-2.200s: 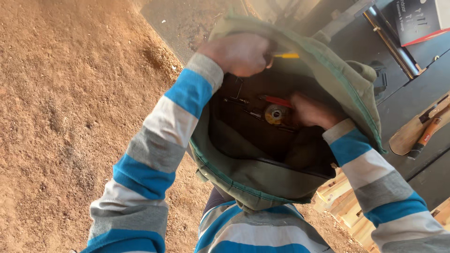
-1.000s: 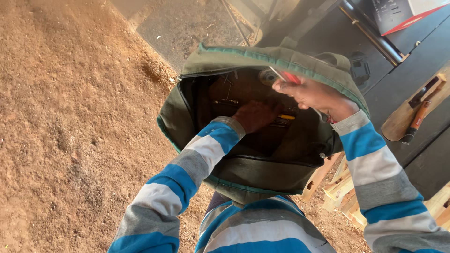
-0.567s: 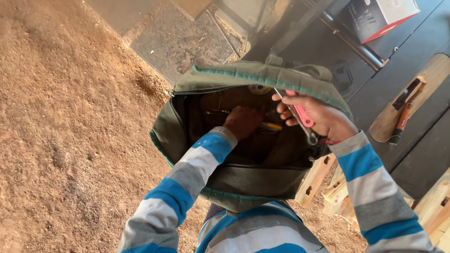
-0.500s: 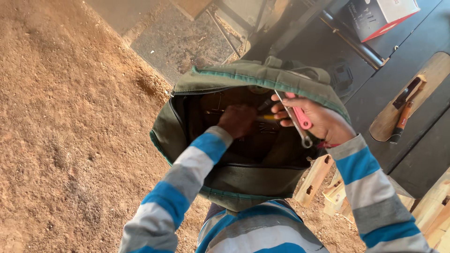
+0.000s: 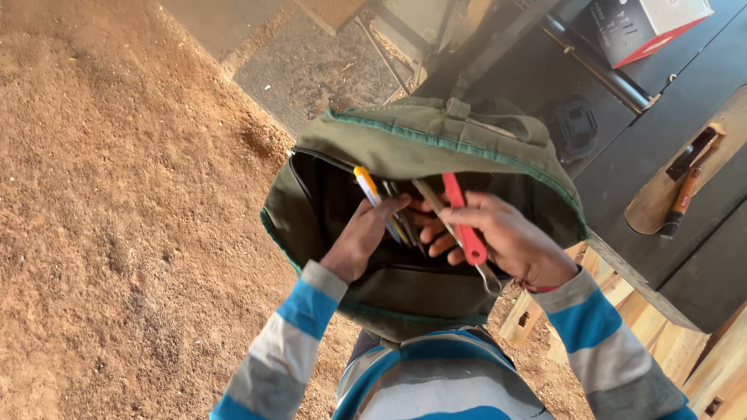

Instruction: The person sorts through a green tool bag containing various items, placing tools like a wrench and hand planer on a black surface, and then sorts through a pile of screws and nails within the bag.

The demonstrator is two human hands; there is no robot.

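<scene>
Lifting a yellow-capped tool newly out of the green bag, left hand grips it; right hand still clasps red-handled pliers.

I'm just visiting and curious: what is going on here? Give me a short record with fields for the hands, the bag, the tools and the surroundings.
Left hand: left hand reaches into the bag's opening, touching a yellow-tipped tool
Right hand: right hand grips a red-handled tool with a metal end
Bag: green canvas bag, unzipped, dark inside
Floor: sawdust-covered ground
Nearby: dark workbench with a wooden board; a red and white box
</scene>
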